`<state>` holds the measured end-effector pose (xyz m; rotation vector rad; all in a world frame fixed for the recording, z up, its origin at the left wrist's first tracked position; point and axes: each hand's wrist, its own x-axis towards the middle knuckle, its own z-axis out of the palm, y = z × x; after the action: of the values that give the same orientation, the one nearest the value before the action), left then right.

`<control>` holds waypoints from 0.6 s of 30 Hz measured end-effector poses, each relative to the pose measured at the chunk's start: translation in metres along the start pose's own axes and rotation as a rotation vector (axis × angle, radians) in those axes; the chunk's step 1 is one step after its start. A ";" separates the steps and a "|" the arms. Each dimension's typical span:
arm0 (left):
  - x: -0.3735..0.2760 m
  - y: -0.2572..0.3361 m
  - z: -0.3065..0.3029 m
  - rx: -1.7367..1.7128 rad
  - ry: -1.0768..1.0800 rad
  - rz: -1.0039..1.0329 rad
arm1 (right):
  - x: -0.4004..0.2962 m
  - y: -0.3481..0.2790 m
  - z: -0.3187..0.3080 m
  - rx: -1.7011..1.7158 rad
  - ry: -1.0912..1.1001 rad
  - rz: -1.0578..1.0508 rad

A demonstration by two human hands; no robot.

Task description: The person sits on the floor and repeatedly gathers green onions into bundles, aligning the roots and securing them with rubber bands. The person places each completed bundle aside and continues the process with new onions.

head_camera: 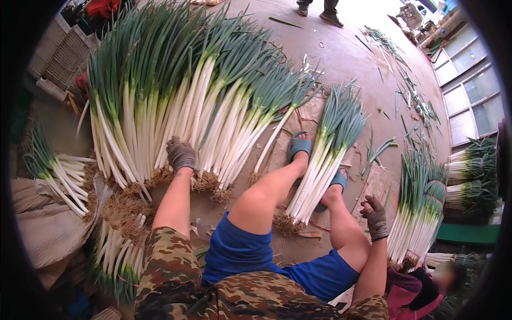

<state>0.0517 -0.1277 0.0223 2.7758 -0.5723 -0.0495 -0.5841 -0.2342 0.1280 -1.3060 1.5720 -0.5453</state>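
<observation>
My left hand (181, 154), in a grey-brown knit glove, rests on the white stalks of a long row of green onions (140, 116) lying on the floor; its fingers are partly hidden, so whether it grips a stalk is unclear. My right hand (374, 218), gloved too, hangs in the air right of my knee with fingers loosely bent and nothing in it. A smaller bunch of green onions (316, 172) lies between my feet, roots towards me. One single green onion (274, 138) lies between the row and my left sandal (299, 147).
More green onions (416, 208) lie at the right, some tied, near a co-worker in a dark red garment (404, 292). Tied bundles (466, 176) are stacked by the windows. At the left are burlap sacking (52, 228) and plastic crates (66, 56). A person's legs (320, 6) show at the top.
</observation>
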 end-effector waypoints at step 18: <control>0.031 -0.037 -0.054 -1.150 -0.956 -0.431 | 0.004 -0.008 -0.002 0.033 -0.055 0.028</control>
<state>0.0990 -0.0920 0.0630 1.5360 -0.0261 -1.3489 -0.5815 -0.2412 0.1340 -1.2617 1.5282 -0.5122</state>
